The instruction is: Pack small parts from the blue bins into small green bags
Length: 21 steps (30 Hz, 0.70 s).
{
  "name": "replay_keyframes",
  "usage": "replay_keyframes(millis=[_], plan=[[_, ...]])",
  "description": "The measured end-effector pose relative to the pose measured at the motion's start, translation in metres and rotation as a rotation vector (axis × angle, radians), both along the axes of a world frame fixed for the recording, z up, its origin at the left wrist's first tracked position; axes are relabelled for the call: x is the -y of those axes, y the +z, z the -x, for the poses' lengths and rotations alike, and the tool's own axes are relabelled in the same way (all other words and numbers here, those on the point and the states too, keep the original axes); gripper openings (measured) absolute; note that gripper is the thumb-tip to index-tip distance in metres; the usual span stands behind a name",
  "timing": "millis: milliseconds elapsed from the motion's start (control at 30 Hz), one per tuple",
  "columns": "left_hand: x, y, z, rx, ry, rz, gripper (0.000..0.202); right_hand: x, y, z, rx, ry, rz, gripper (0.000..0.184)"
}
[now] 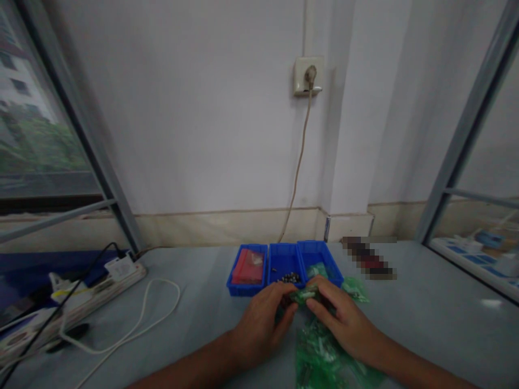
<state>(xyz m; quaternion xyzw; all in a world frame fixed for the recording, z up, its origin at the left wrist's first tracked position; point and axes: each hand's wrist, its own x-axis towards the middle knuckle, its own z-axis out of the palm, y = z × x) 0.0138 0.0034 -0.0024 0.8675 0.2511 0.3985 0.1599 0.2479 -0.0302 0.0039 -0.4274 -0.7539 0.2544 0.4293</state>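
Between my two hands is a small green plastic bag [305, 295] with pale contents that I cannot make out. My left hand [263, 319] pinches its left end, and my right hand [344, 319] grips its right end. Just beyond the fingers stand three blue bins side by side. A red packet lies in the left bin [236, 292]. Small dark metal parts [290, 277] sit in the middle bin [284, 254], and a green bag is in the right bin [312, 251]. More green plastic bags [320, 351] of small parts lie below my hands.
Another green bag [356, 289] rests right of the bins. A power strip [101, 294] with plugs and a loose white cable [144, 319] occupies the left side. A blurred-out item [368, 259] lies at the back right. Metal frame posts [462, 129] flank the table.
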Motion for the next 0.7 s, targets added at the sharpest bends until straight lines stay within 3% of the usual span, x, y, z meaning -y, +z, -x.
replay_keyframes(millis=[267,367,533,700], plan=[[-0.005,-0.012,0.001,0.013,0.039,-0.034,0.052,-0.003,-0.005,-0.001,-0.065,0.02,0.073,0.02],[-0.005,-0.009,0.0,-0.031,-0.001,-0.063,0.051,-0.005,-0.008,-0.001,-0.113,0.038,0.109,0.022],[-0.006,-0.002,0.0,-0.058,-0.036,-0.035,0.065,-0.005,-0.009,0.001,-0.174,0.028,0.159,0.041],[-0.005,-0.001,0.001,-0.09,-0.024,-0.009,0.067,-0.004,-0.008,0.0,-0.133,0.004,0.127,0.038]])
